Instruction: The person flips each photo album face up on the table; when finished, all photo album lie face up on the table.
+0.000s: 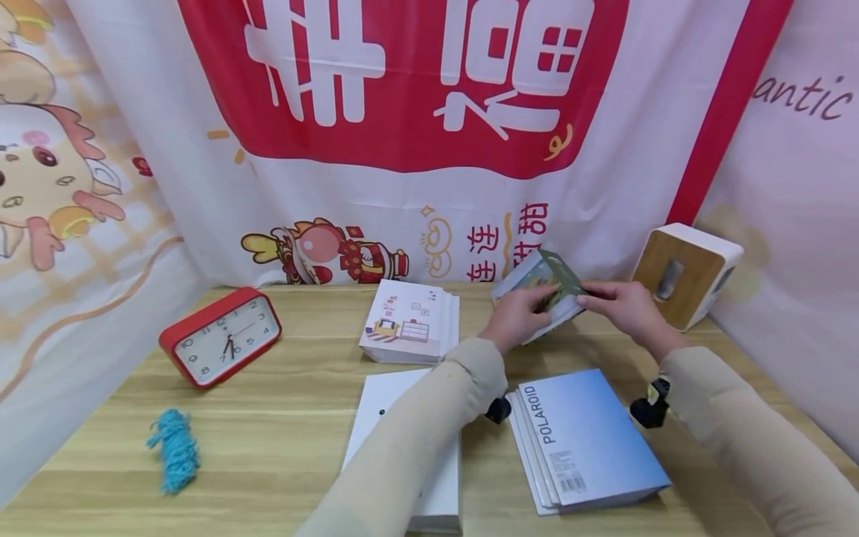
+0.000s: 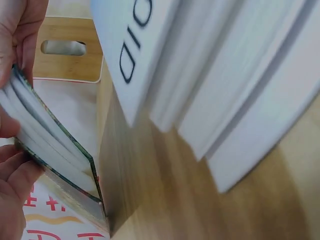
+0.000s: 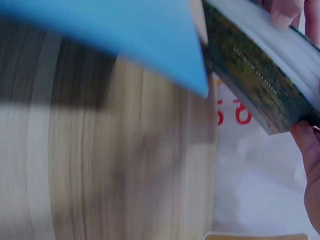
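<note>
Near the back edge of the table, both hands hold a book (image 1: 526, 280) with a dark green cover, tilted. My left hand (image 1: 520, 317) grips its left side, the fingers lying over the face. At the right edge, the thumb and fingers of my right hand (image 1: 624, 306) pinch the cover. White pages (image 2: 50, 135) show between the green-edged boards in the left wrist view. The right wrist view shows a patterned green and brown side (image 3: 250, 70). Below the forearms lies a stack of blue-covered books (image 1: 597, 432) marked POLAROID.
A white stack with a room drawing (image 1: 406, 321) sits left of the hands. A large white book (image 1: 382, 403) lies partly under the left sleeve. A wood-faced white box (image 1: 678, 272) stands back right. A red clock (image 1: 224, 339) and blue yarn (image 1: 176, 451) are at left.
</note>
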Demonstrator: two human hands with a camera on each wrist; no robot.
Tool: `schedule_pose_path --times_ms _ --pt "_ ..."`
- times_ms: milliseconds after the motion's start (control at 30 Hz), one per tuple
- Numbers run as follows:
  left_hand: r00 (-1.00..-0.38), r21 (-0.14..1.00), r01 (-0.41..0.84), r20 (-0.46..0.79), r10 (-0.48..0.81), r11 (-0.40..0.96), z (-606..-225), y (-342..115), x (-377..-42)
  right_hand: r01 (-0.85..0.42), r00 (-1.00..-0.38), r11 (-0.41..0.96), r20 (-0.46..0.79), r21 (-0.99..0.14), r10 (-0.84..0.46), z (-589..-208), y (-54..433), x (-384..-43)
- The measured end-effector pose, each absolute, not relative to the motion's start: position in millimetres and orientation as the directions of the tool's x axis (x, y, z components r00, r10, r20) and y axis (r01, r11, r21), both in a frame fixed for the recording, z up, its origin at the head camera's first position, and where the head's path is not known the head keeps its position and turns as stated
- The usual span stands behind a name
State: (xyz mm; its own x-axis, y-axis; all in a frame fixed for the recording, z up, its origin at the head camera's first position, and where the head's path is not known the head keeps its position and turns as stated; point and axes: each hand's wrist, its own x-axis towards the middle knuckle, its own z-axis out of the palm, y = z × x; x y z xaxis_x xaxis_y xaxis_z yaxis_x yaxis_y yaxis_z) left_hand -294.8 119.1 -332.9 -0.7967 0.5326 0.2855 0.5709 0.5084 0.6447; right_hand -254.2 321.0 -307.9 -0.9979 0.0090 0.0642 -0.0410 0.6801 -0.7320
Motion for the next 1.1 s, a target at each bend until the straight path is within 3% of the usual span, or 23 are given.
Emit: schedule_pose_path --times_ms 233,467,600,800,1100 --pt "-0.887 0.875 0.376 0.246 0.392 0.304 -337 117 -287 -0.015 -0.997 0.577 0.057 -0.816 0.055 -306 300 -253" --pt "-0.932 0.960 0.263 0.227 0.282 0.097 -345 117 -285 -0.073 -0.987 0.566 0.140 -0.821 0.075 -311 281 -253" --pt "-0.957 0.981 0.182 0.164 0.240 0.058 -349 116 -283 -0.106 -0.974 0.602 0.204 -0.791 0.096 -318 272 -255" --pt "-0.976 0.993 0.114 0.106 0.188 0.033 -349 113 -284 -0.102 -0.966 0.545 0.213 -0.832 0.144 -324 262 -258" --pt "-0.976 0.988 0.147 0.138 0.171 0.043 -344 109 -281 -0.133 -0.954 0.504 0.248 -0.853 0.168 -329 256 -257"
